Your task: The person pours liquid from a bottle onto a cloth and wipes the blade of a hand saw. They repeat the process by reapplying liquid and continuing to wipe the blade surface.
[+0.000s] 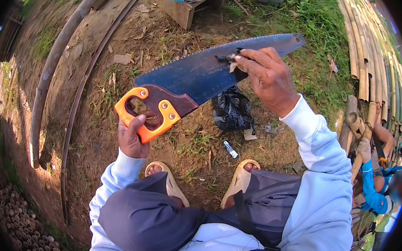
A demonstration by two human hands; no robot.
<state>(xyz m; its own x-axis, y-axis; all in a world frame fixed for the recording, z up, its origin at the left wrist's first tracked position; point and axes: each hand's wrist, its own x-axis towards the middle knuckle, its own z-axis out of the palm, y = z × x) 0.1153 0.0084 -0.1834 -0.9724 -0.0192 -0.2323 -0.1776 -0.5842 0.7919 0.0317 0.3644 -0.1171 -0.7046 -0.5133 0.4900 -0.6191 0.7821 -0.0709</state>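
A hand saw (185, 80) with a dark blue blade and an orange and maroon handle is held up in front of me, teeth facing away. My left hand (135, 135) is closed around the lower part of its handle, thumb on the near side. Against the flat of the blade, toward the tip, my right hand (267, 74) pinches a small dark and pale crumpled rag (233, 63). Fingers and thumb partly hide the rag. Behind the blade, a black plastic bag (233, 110) lies on the ground.
Long bamboo poles (66, 55) lie at the left, with cut bamboo pieces (26, 223) piled at lower left. More bamboo (366, 58) is stacked at right, where another person (376, 184) works. A wooden bench (185, 12) stands ahead. A small wrapper (230, 149) lies between my sandals.
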